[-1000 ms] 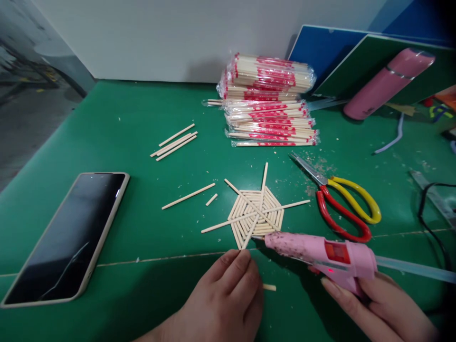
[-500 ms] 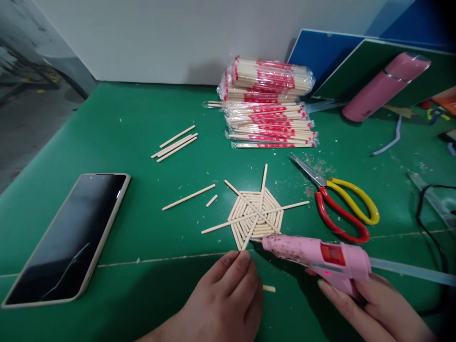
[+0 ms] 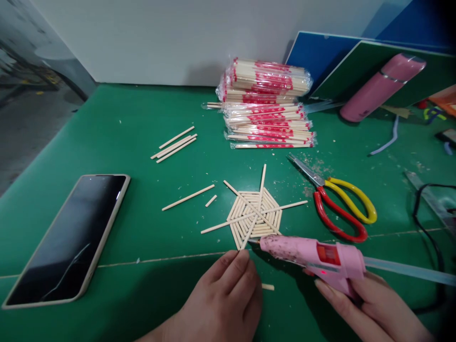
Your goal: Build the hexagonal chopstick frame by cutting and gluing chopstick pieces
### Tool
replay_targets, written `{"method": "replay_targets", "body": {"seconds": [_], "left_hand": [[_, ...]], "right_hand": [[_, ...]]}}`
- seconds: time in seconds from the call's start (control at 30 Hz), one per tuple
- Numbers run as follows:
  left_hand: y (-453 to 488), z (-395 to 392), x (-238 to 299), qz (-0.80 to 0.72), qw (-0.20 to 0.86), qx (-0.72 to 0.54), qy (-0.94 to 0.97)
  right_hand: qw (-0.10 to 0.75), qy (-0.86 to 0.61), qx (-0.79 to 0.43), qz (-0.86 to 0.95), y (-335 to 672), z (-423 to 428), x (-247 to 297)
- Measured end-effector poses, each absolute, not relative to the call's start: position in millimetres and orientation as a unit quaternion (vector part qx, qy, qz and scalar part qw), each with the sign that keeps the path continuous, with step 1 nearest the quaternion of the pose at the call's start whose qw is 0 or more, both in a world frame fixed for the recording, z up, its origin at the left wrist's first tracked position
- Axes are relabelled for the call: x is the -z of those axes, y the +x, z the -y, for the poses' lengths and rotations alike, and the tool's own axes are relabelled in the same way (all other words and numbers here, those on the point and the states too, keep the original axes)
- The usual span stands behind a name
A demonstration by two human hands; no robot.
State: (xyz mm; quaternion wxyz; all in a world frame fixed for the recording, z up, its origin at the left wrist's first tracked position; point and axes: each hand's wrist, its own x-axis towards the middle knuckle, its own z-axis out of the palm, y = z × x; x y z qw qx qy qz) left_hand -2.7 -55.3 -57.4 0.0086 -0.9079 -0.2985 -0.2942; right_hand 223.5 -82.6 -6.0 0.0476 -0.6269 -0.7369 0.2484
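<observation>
A spiderweb-like hexagon of wooden sticks (image 3: 271,214) lies on the green table, with crossing sticks jutting out past its edge. My left hand (image 3: 226,294) is closed at its near corner, fingertips pinching the end of the stick that points towards me. My right hand (image 3: 374,306) is wrapped round the handle of a pink hot glue gun (image 3: 299,251), whose small red light is lit. The gun's nozzle meets the web's near edge, just right of my left fingertips. A clear glue stick (image 3: 406,270) sticks out of its back. Part of another stick (image 3: 268,287) shows beside my left hand.
Scissors (image 3: 342,209) with red and yellow handles lie to the right. Several cut sticks (image 3: 176,146) rest at left, near a phone (image 3: 67,237). Wrapped chopsticks (image 3: 269,104) are piled behind. A pink flask (image 3: 383,88) leans at back right; a black cord (image 3: 420,204) runs at right.
The glue gun's nozzle has shifted very slightly left along the web's near edge. My left hand keeps its pinch in the same spot.
</observation>
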Motion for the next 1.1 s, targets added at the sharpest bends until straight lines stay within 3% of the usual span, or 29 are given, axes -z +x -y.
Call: {"method": "replay_targets", "body": {"seconds": [0.5,1.1], "left_hand": [[-3,56,57,0.298,0.007,0.296,-0.907],[-3,54,54,0.288,0.014,0.29,-0.912]], "right_hand": [[0.075,-0.63,-0.262,0.727,231,86,16],[0.036,-0.625,-0.274,0.73,227,88,16]]}}
